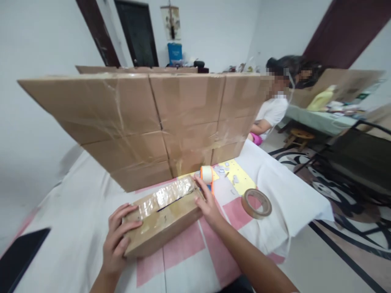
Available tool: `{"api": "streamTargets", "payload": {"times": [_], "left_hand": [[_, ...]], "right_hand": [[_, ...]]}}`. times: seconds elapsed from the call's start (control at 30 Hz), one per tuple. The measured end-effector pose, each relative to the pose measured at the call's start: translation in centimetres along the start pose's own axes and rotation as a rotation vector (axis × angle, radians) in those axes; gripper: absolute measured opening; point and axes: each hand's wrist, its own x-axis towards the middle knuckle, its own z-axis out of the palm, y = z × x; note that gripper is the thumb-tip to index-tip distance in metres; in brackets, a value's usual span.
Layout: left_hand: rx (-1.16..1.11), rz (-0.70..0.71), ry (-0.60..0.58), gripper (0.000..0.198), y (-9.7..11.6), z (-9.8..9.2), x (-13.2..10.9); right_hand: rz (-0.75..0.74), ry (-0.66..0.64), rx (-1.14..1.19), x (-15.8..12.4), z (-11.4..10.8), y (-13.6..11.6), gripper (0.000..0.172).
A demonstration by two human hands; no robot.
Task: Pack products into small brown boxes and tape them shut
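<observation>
A long, low cardboard box (166, 232) lies on the cloth in front of me, turned slightly, its right end farther away. Shiny, wrinkled tape (169, 194) runs along its top, and a dark slit shows beside the tape. My left hand (117, 234) grips the left end, fingers over the top and thumb at the near side. At the opposite end, my right hand (209, 203) holds the corner with its fingers on the top edge. Just behind that hand stands a whitish roll with orange rims (207, 174). A brown tape roll (249, 211) lies to the right.
A wall of taped cardboard boxes (186, 106) stands across the table's back. A dark flat object (23, 256) is at the left edge. Beyond the table's right side sits a person in a white shirt (273, 112), near a black chair (357, 154) and another table (324, 118).
</observation>
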Motion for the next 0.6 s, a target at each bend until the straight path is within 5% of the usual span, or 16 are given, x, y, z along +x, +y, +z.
{"api": "streamTargets", "payload": {"times": [0.1, 0.3, 0.4, 0.6], "left_hand": [[0.035, 0.101, 0.067, 0.037, -0.3, 0.2, -0.2], [0.153, 0.216, -0.017, 0.043, -0.2, -0.5, -0.2], [0.169, 0.186, -0.033, 0.042, -0.5, -0.4, -0.4], [0.150, 0.000, 0.138, 0.050, -1.3, 1.1, -1.6]], "right_hand": [[-0.025, 0.030, 0.059, -0.2, 0.0, 0.7, 0.069], [-0.146, 0.032, 0.094, -0.3, 0.3, 1.5, 0.075], [-0.206, 0.030, 0.059, -0.2, 0.3, 1.7, 0.077], [-0.321, 0.017, -0.041, -0.5, -0.2, 0.9, 0.081]]}}
